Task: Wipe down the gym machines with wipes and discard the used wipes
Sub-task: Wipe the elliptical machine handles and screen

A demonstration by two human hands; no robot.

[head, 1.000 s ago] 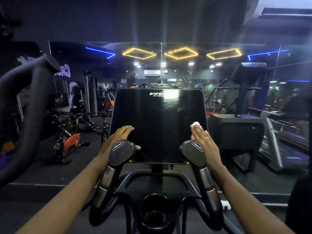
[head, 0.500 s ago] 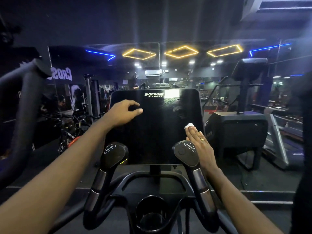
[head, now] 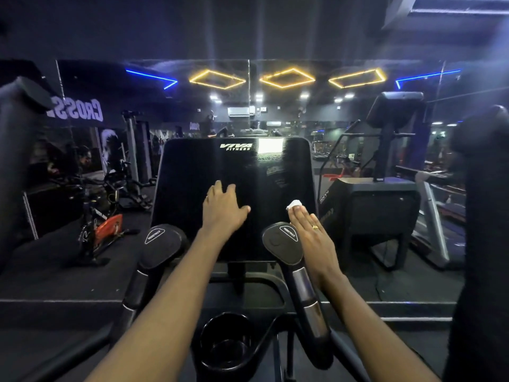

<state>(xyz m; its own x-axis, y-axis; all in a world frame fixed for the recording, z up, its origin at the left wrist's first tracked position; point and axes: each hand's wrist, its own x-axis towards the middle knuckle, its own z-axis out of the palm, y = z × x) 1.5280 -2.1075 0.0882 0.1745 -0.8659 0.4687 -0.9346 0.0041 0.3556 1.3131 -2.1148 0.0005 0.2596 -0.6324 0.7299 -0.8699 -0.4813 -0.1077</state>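
Where the fingertips of the right hand (head: 314, 239) end, a small white wipe (head: 294, 204) peeks out, bunched into a wad. Only its top edge shows, poking up and away past the fingers. The rest is hidden under them, so its long axis cannot be told. Those fingers are straight and held together, pressing the wipe against the lower right part of a glossy black screen (head: 234, 172) on a gym machine. A gold ring (head: 315, 227) sits on one finger.

To the left of the wipe, apart from it, the left hand (head: 223, 209) lies palm down on the same screen. Its fingers are loosely spread and hold nothing, and its thumb reaches toward the right hand. A white "VIVA FITNESS" logo (head: 236, 146) sits well above both sets of fingertips.

Just beside the heel of the right hand stands the rounded black right handle (head: 283, 242). The left handle (head: 162, 241) stands beyond the left wrist. Below both forearms is a round black cup holder (head: 225, 344).

Behind the screen, a mirrored wall (head: 275, 111) reflects yellow diamond lights. An exercise bike (head: 106, 227) stands far left and a dark stair machine (head: 380, 205) far right.
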